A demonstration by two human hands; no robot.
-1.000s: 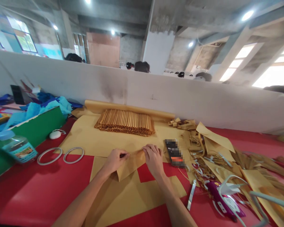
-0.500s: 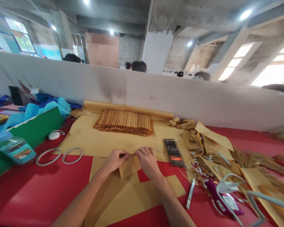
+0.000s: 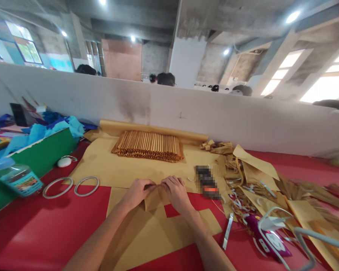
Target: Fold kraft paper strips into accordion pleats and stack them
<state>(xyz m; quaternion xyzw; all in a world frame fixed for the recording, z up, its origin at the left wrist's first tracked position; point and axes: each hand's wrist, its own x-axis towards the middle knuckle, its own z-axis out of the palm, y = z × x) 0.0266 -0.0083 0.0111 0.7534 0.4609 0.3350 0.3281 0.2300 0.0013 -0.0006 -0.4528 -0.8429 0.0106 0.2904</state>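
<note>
Now left hand (image 3: pixel 138 191) and right hand (image 3: pixel 175 192) pinch the brown paper piece (image 3: pixel 154 199) between them, mid-roll I'd say; next calls for even, tight pressure.

Nothing can be read: the label on the plastic bottle (image 3: pixel 18 180) at the bench's (image 3: pixel 45 226) left edge is too small, and the phone (image 3: pixel 207 182) screen is blurred.

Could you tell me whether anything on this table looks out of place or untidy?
Right of the phone, a heap of paper scraps lies strewn across the red table, unlike the neat stack of folded paper at the back. The left hand and right hand pinch a paper piece.
</note>
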